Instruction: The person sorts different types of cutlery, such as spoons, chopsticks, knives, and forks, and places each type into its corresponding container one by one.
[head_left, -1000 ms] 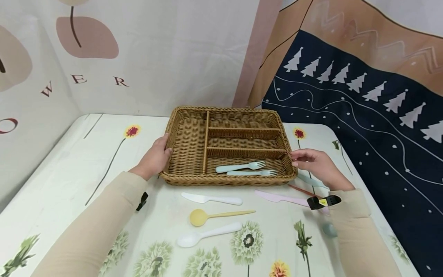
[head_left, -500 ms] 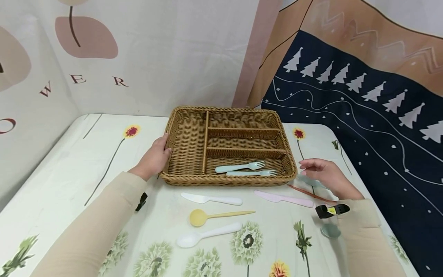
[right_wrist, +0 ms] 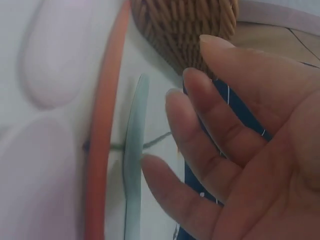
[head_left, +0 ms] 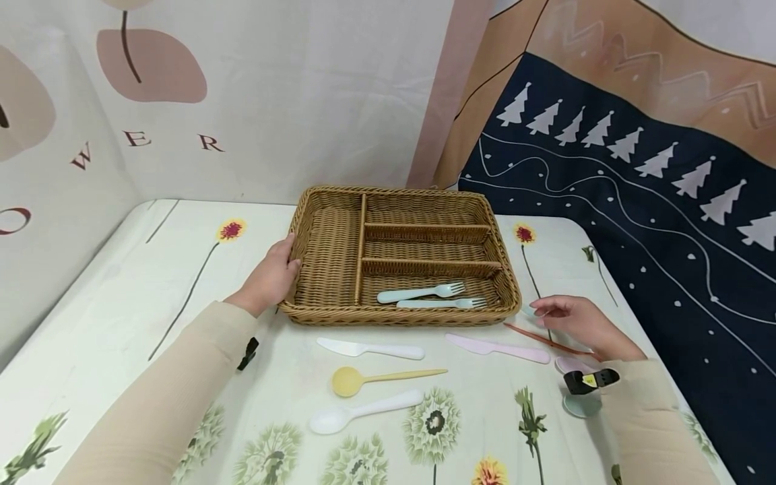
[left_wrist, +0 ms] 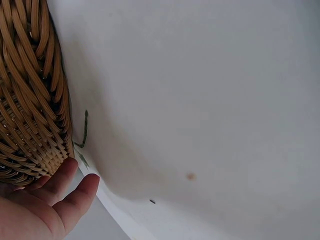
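A brown wicker cutlery basket [head_left: 330, 256] with several compartments stands on the table. My left hand [head_left: 267, 276] holds its left side; in the left wrist view, fingers [left_wrist: 75, 200] lie against the woven wall. Two pale blue forks [head_left: 421, 292] lie in its front right compartment. My right hand [head_left: 585, 323] is off the basket's right front corner, fingers loosely bent with nothing between them. Beneath it lies a slim pale green utensil [right_wrist: 135, 155], largely hidden in the head view. Alongside that runs a thin orange utensil [head_left: 545, 341].
In front of the basket lie a white knife [head_left: 370, 348], pink knife [head_left: 497, 348], yellow spoon [head_left: 348, 381] and white spoon [head_left: 330, 420]. A pink spoon [head_left: 570, 364] and a green spoon-like bowl [head_left: 582, 405] are partly hidden by my right wrist. Fabric backdrops rise behind the table [head_left: 182, 283].
My right hand has left the basket's right rim and moved right and toward me, above the pale green utensil. My left hand and the basket have stayed put.
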`<state>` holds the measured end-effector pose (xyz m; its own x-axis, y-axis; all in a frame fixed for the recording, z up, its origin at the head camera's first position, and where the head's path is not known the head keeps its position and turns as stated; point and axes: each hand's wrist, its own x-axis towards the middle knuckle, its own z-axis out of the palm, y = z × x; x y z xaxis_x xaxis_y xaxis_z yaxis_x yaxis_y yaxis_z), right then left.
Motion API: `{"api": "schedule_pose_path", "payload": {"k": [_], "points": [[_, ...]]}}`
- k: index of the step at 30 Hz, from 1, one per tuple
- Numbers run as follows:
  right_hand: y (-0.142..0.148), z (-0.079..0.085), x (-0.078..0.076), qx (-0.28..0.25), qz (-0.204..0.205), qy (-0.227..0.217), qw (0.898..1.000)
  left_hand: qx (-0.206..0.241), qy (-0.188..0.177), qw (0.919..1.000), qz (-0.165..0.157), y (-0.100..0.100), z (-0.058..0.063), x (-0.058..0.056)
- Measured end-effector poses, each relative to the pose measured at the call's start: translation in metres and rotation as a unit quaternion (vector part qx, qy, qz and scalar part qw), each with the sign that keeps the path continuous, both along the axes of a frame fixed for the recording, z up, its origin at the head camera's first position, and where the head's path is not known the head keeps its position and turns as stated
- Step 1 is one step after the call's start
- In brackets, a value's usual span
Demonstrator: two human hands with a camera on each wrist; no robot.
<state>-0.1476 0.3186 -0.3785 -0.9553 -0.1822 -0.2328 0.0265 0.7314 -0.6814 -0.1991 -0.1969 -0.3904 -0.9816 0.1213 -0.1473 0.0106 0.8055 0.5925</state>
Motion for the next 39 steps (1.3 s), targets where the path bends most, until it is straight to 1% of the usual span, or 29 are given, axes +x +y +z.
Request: {"api": "schedule_pose_path", "payload": {"k": [6, 12, 19, 22, 32, 39], "points": [[0.006, -0.005, 0.005, 0.038, 0.019, 0.015, 0.999, 0.001, -0.001, 1.0, 0.0, 0.0, 0.0, 0.0], [0.01, -0.004, 0.007, 0.055, 0.031, 0.008, 0.998, 0.0, -0.002, 1.0, 0.002, 0.0, -0.001, 0.0], [0.016, -0.004, 0.01, 0.032, 0.041, -0.022, 0.998, -0.003, 0.001, 1.0, 0.0, -0.001, -0.002, -0.002], [0.018, -0.005, 0.01, 0.028, 0.047, -0.028, 0.998, -0.003, 0.003, 1.0, -0.001, 0.0, -0.001, -0.001], [0.019, -0.003, 0.012, 0.043, 0.054, -0.051, 0.996, -0.002, -0.002, 1.0, 0.001, 0.0, 0.0, 0.0], [0.022, -0.004, 0.011, 0.034, 0.057, -0.078, 0.995, 0.001, -0.005, 1.0, 0.005, 0.001, 0.001, 0.001]]}}
